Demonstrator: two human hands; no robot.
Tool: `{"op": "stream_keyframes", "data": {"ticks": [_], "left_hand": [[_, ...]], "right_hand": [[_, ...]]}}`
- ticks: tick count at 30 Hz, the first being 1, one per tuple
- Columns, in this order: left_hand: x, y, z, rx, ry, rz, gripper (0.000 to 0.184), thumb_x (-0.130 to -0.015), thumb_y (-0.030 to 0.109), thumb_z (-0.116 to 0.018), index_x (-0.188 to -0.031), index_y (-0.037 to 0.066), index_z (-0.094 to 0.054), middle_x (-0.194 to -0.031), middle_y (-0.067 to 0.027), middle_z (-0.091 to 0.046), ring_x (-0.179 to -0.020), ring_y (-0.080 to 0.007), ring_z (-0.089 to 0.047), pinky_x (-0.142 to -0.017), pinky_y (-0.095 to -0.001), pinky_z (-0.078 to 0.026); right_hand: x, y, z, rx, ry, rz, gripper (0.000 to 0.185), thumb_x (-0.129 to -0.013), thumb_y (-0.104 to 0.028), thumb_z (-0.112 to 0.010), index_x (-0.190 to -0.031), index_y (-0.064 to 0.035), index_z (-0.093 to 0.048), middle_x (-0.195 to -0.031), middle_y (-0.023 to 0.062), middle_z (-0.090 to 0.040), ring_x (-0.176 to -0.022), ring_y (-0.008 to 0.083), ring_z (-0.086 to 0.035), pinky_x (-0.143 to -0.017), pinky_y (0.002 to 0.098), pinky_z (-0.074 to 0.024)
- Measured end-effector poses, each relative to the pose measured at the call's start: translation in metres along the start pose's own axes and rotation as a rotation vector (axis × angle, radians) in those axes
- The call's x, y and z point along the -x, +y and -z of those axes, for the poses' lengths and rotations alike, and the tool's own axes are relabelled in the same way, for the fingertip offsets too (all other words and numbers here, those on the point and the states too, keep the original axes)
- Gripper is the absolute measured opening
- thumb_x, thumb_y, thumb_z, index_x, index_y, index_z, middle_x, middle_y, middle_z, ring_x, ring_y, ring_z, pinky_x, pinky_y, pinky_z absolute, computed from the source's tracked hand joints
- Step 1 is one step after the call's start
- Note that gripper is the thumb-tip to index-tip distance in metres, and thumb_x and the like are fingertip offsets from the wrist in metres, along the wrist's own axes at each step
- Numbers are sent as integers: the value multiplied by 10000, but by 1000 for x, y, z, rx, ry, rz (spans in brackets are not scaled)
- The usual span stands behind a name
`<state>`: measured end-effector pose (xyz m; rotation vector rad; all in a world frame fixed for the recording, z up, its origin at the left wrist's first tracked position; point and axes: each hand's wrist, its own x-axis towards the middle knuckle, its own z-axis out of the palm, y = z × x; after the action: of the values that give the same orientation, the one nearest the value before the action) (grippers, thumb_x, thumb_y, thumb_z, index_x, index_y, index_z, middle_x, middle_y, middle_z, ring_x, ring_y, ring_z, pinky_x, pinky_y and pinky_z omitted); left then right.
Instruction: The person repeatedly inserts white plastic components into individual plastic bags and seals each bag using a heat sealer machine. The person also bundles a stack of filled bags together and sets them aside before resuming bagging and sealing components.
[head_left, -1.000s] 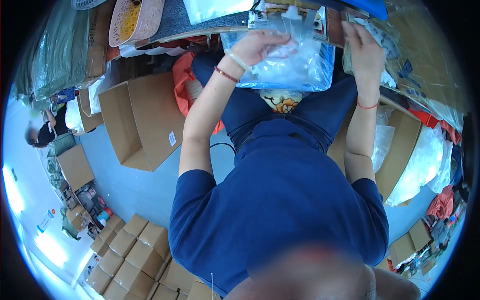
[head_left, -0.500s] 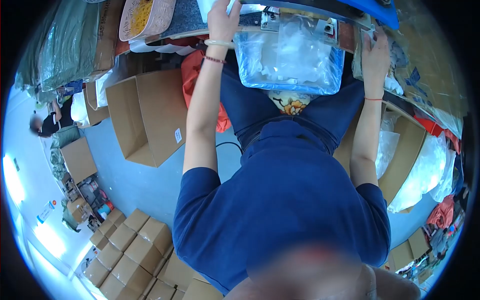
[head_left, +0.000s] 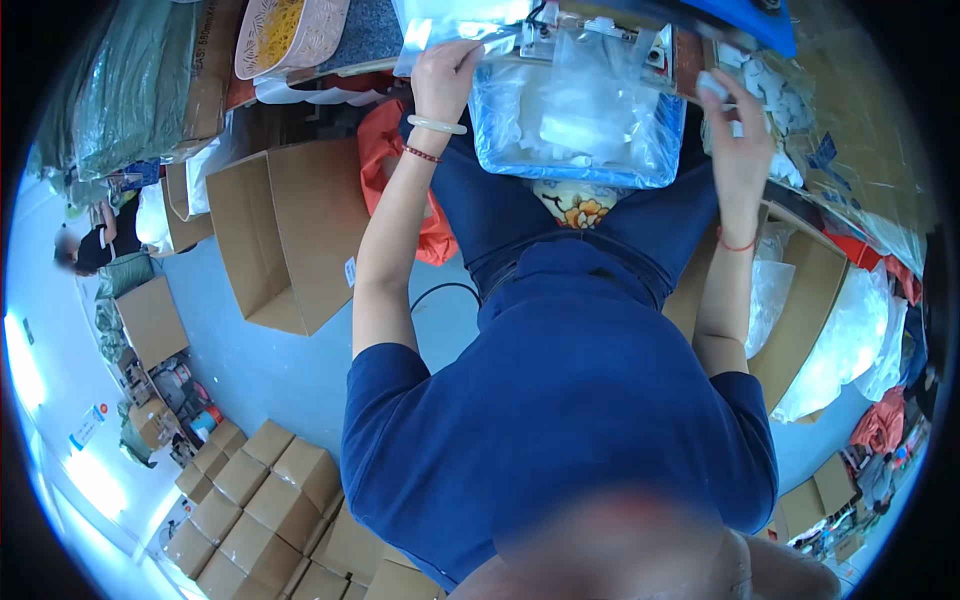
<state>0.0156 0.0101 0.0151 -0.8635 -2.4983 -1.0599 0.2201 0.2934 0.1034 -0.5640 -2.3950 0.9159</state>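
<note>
Two hands at work, both at the table (head_left: 375, 40) edge. Left hand (head_left: 443, 85): grip closed, fingers pinched on one clear bag (head_left: 422, 34); two bands on that wrist. Right hand (head_left: 738, 135): grip half-curled, one white piece (head_left: 712, 84) at the fingertips; a second pale spot by the palm, unclear; one red cord (head_left: 737, 245) at the wrist. Between the hands, one blue-lined bin (head_left: 578, 178) over the lap, white contents too jumbled to count. One basket (head_left: 318, 35) of yellow bands on the table, left. One other person (head_left: 105, 240), far left.
</note>
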Motion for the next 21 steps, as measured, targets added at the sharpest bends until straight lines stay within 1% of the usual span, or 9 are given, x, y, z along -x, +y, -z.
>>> {"op": "stream_keyframes", "data": {"ticks": [2,6,8,9,12,13,17,19,21], "left_hand": [[2,21,10,75,10,88,120,-823,136,-715,-891,41,-741,-864,-109,-729,-829,-281,-690,-704,-359,-533],[3,49,27,306,-23,168,159,-839,77,-715,-989,31,-742,-827,-108,-718,-701,-215,-671,-670,-272,-516],[0,50,29,75,60,-58,140,-838,71,-710,-967,24,-741,-884,-97,-728,-779,-216,-688,-717,-279,-521],[-6,34,21,-119,187,-279,103,-821,79,-699,-921,77,-721,-941,-75,-726,-888,-254,-679,-795,-360,-520],[4,-11,-12,-310,123,-235,78,-835,76,-673,-908,88,-698,-975,-67,-723,-936,-251,-671,-842,-379,-510],[1,-18,-21,-278,215,-345,59,-843,89,-667,-894,91,-696,-960,-74,-724,-930,-251,-678,-836,-378,-519],[3,9,2,-130,55,-84,109,-842,94,-682,-937,59,-723,-942,-103,-729,-913,-257,-696,-806,-355,-540],[1,41,18,182,25,120,172,-830,94,-739,-991,34,-742,-931,-117,-738,-850,-171,-709,-755,-279,-541],[3,59,26,222,2,157,160,-814,99,-758,-956,26,-757,-895,-102,-744,-789,-169,-707,-737,-265,-534]], "right_hand": [[16,-11,-20,-149,-137,14,277,-882,-183,-720,-1139,-84,-693,-1056,74,-678,-828,145,-602,-762,268,-498],[19,-27,-44,-262,-255,107,263,-865,-155,-731,-1116,-80,-704,-1047,66,-683,-829,145,-603,-742,261,-495],[8,-40,-38,-341,-214,196,266,-857,-135,-732,-1117,-84,-702,-1041,66,-684,-804,144,-594,-737,267,-495],[7,-39,-41,-340,-205,197,266,-857,-135,-732,-1117,-84,-702,-1041,66,-684,-804,144,-594,-737,267,-495],[17,-30,-46,-320,-269,108,265,-851,-137,-738,-1107,-81,-702,-1034,65,-683,-780,142,-584,-735,268,-495],[20,-26,-48,-334,-301,87,266,-849,-138,-740,-1106,-80,-701,-1029,64,-682,-773,142,-581,-732,267,-495],[27,-25,-34,-307,-324,32,270,-847,-144,-743,-1103,-75,-696,-1012,60,-676,-766,133,-575,-732,261,-489],[30,-22,-33,-294,-329,45,270,-848,-145,-742,-1104,-71,-694,-1008,58,-676,-767,130,-574,-735,260,-487],[41,-19,-37,-343,-389,-37,263,-849,-145,-741,-1094,-61,-696,-1025,55,-681,-774,122,-575,-747,253,-486]]}}
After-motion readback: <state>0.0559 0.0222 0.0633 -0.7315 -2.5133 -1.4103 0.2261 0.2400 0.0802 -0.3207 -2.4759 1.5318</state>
